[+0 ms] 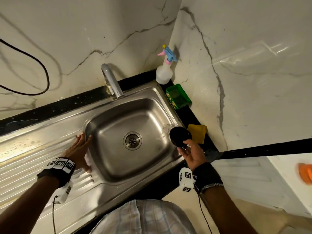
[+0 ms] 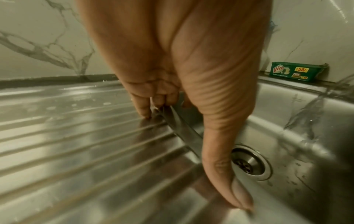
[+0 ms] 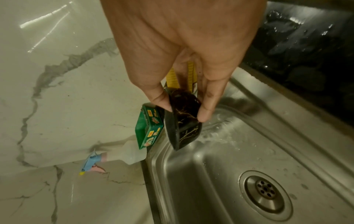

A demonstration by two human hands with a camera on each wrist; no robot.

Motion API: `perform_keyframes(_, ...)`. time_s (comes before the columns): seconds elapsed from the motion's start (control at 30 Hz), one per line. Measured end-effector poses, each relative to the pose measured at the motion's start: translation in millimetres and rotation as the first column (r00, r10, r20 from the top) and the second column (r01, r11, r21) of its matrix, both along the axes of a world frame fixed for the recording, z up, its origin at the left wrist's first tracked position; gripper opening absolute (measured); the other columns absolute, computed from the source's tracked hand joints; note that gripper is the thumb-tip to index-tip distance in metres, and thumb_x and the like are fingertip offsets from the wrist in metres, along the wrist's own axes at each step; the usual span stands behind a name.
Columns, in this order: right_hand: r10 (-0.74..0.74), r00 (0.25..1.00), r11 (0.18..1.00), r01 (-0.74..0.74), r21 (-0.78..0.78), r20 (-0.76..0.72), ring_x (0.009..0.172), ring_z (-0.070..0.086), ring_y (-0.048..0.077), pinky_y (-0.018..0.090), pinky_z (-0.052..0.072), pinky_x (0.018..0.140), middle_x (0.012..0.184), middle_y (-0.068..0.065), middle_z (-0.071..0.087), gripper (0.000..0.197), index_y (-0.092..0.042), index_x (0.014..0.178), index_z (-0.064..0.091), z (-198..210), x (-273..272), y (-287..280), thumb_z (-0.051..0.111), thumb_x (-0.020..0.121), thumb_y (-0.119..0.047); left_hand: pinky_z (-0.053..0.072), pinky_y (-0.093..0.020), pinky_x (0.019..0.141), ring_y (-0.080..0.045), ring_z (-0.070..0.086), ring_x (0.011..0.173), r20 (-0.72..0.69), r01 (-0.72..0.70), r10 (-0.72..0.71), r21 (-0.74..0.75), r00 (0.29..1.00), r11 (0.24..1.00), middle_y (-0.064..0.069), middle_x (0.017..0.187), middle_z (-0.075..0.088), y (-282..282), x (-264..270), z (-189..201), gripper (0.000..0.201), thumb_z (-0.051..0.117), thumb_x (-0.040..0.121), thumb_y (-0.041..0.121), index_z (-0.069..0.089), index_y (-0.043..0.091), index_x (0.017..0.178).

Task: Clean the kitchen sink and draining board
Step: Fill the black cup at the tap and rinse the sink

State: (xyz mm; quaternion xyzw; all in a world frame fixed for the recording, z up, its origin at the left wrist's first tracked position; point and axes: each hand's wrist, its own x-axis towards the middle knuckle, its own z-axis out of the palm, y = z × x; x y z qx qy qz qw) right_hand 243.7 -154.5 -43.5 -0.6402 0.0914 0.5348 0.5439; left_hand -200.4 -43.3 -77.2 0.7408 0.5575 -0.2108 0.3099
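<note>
The left hand [image 1: 79,149] lies flat, fingers straight, on the stainless-steel sink [image 1: 108,169] rim beside the ribbed draining board [image 1: 25,159]. The right hand [image 1: 192,153] pinches a small black bowl [image 3: 184,121], tilted over the basin's wet right edge.

Left fingers [image 1: 81,136] laid on rim between board [image 1: 33,149] and sink [image 1: 108,159]. Bowl [image 1: 180,136] pinched in right fingers [image 3: 205,110] over sink edge; box [image 1: 178,96], bottle [image 1: 164,71] placed beyond them; sponge [image 1: 198,132] just beside.
</note>
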Motion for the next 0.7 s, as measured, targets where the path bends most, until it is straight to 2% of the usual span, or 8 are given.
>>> perform_keyframes(0.13, 0.005, 0.997, 0.999, -0.002, 0.047, -0.076, 0.095, 0.067, 0.029, 0.033, 0.062, 0.076, 0.113, 0.021, 0.066, 0.02, -0.003, 0.111, 0.066, 3.1, 3.5, 24.9, 0.061, 0.091, -0.004, 0.024, -0.044, 0.118, -0.028, -0.005, 0.148, 0.045, 0.012, -0.015, 0.063, 0.999, 0.998, -0.003, 0.16, -0.015, 4.3, -10.1, 7.0, 0.15, 0.091, 0.05, 0.05, -0.019, 0.027, 0.15)
perform_keyframes(0.23, 0.018, 0.998, 1.0, -0.018, 0.01, -0.059, 0.094, 0.066, 0.027, 0.033, 0.063, 0.074, 0.115, 0.02, 0.065, 0.028, -0.001, 0.121, 0.062, -1.7, 6.9, 40.3, 0.061, 0.093, -0.006, 0.034, -0.044, 0.113, -0.024, 0.0, 0.148, 0.101, -0.046, 0.038, 0.079, 0.994, 0.996, 0.004, 0.159, -0.012, 0.7, -15.5, 6.6, 0.153, 0.094, 0.047, 0.043, -0.021, 0.039, 0.147)
perform_keyframes(0.3, 0.034, 0.999, 0.999, -0.035, -0.017, -0.027, 0.093, 0.066, 0.026, 0.033, 0.062, 0.074, 0.118, 0.019, 0.064, 0.026, -0.002, 0.118, 0.062, -3.2, 6.7, 51.6, 0.062, 0.093, -0.007, 0.038, -0.045, 0.11, -0.021, 0.005, 0.148, 0.102, -0.085, 0.075, 0.098, 0.992, 0.992, 0.006, 0.159, -0.013, -0.3, -15.9, 6.4, 0.158, 0.095, 0.041, 0.046, -0.022, 0.04, 0.147)
perform_keyframes(0.37, 0.055, 0.998, 0.997, -0.054, -0.047, 0.013, 0.093, 0.065, 0.026, 0.033, 0.06, 0.075, 0.118, 0.02, 0.063, 0.019, -0.004, 0.111, 0.063, -3.4, 3.9, 66.1, 0.064, 0.092, -0.007, 0.025, -0.047, 0.118, -0.02, -0.001, 0.148, 0.037, -0.086, 0.083, 0.119, 0.996, 0.989, 0.002, 0.157, -0.019, 2.9, -16.2, 6.5, 0.163, 0.091, 0.037, 0.058, -0.022, 0.026, 0.15)
perform_keyframes(0.43, 0.08, 0.995, 0.994, -0.076, -0.073, 0.055, 0.096, 0.064, 0.027, 0.031, 0.062, 0.066, 0.119, 0.021, 0.063, 0.028, -0.001, 0.118, 0.062, -4.7, 1.4, 81.7, 0.065, 0.091, -0.007, 0.01, -0.049, 0.12, -0.021, -0.01, 0.148, -0.032, -0.108, 0.112, 0.1, 0.993, 0.989, 0.001, 0.155, -0.025, 8.2, -17.4, 7.5, 0.167, 0.085, 0.033, 0.071, -0.022, 0.019, 0.15)
perform_keyframes(0.5, 0.096, 0.991, 0.992, -0.087, -0.093, 0.093, 0.101, 0.063, 0.029, 0.028, 0.06, 0.057, 0.124, 0.022, 0.061, 0.041, -0.001, 0.129, 0.059, -5.6, -3.4, 99.4, 0.066, 0.089, -0.009, 0.01, -0.053, 0.119, -0.021, -0.014, 0.147, -0.04, -0.124, 0.126, 0.062, 0.991, 0.99, 0.003, 0.155, -0.026, 13.7, -21.3, 5.6, 0.171, 0.079, 0.025, 0.078, -0.023, 0.021, 0.149)
perform_keyframes(0.53, 0.102, 0.989, 0.991, -0.092, -0.097, 0.104, 0.101, 0.062, 0.029, 0.027, 0.059, 0.056, 0.127, 0.022, 0.061, 0.043, -0.002, 0.129, 0.059, -5.1, -7.0, 107.7, 0.067, 0.088, -0.009, 0.012, -0.055, 0.118, -0.021, -0.015, 0.146, -0.036, -0.118, 0.12, 0.047, 0.992, 0.992, 0.003, 0.156, -0.026, 15.7, -22.9, 4.9, 0.171, 0.076, 0.021, 0.08, -0.023, 0.023, 0.149)
perform_keyframes(0.7, 0.18, 0.975, 0.983, -0.182, 0.007, 0.13, 0.105, 0.063, 0.027, 0.028, 0.059, 0.067, 0.127, 0.019, 0.062, 0.028, -0.011, 0.114, 0.066, -1.2, -32.8, 144.2, 0.067, 0.086, -0.009, 0.015, -0.058, 0.117, -0.021, -0.016, 0.146, -0.031, -0.102, 0.103, 0.026, 0.994, 0.994, 0.003, 0.157, -0.026, 16.5, -28.6, 1.4, 0.172, 0.071, 0.02, 0.084, -0.024, 0.022, 0.148)
